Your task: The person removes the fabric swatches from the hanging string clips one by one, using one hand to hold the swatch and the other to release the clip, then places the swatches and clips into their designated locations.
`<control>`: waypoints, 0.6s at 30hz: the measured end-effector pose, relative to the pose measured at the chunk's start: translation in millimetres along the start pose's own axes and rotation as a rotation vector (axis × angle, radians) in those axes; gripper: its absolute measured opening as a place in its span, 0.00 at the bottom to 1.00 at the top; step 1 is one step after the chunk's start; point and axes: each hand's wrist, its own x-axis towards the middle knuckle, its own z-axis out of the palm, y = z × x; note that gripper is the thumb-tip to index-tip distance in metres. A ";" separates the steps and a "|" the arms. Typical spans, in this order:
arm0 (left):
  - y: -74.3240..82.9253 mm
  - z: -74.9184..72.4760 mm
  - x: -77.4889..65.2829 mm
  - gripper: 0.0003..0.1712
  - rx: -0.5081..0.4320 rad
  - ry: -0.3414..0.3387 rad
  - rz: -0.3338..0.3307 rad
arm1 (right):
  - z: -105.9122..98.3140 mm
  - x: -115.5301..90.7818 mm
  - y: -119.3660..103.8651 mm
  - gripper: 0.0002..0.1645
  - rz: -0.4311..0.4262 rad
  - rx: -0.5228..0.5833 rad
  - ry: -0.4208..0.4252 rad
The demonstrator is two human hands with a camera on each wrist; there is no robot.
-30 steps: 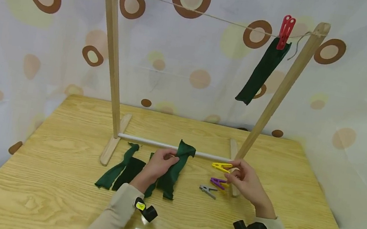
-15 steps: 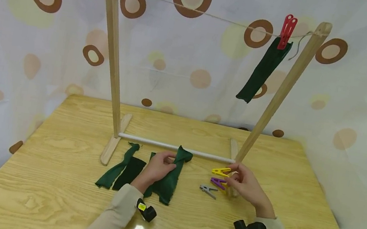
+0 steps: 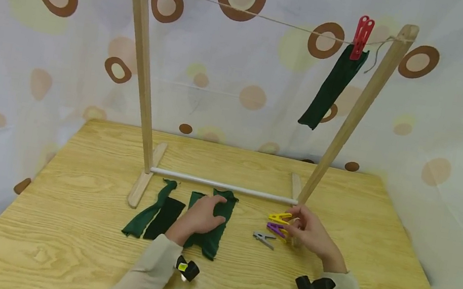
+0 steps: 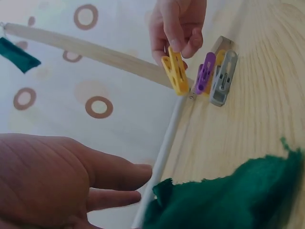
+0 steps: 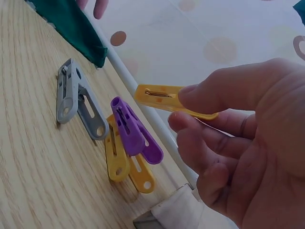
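Note:
My left hand (image 3: 202,216) is over a green cloth strip (image 3: 211,245) on the table, thumb and fingers apart. In the left wrist view nothing is between the fingers, and the cloth (image 4: 228,195) lies beside them. Part of another green piece (image 3: 195,198) shows left of that hand. My right hand (image 3: 313,234) pinches a yellow clothespin (image 5: 159,97) between thumb and fingers. Just below it, a purple clothespin (image 5: 129,126) lies over a second yellow clothespin (image 5: 115,160). A grey clothespin (image 3: 263,239) sits nearby.
A wooden frame with left post (image 3: 142,71) and right post (image 3: 354,118) carries a string (image 3: 251,14). There a red clothespin (image 3: 361,39) holds a hanging green strip (image 3: 333,90). A white bar (image 3: 225,186) joins the feet. Two more strips, one twisted (image 3: 151,215) and one dark (image 3: 165,218), lie left.
The green strip my left hand was holding up has come down flat on the table, and the fingers have let it go. The right hand has lowered slightly with the yellow clothespin.

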 end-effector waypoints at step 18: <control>0.3 -33.2 -10.1 0.23 -0.023 -0.138 0.021 | -2.8 -1.7 5.3 0.16 0.041 -0.105 0.001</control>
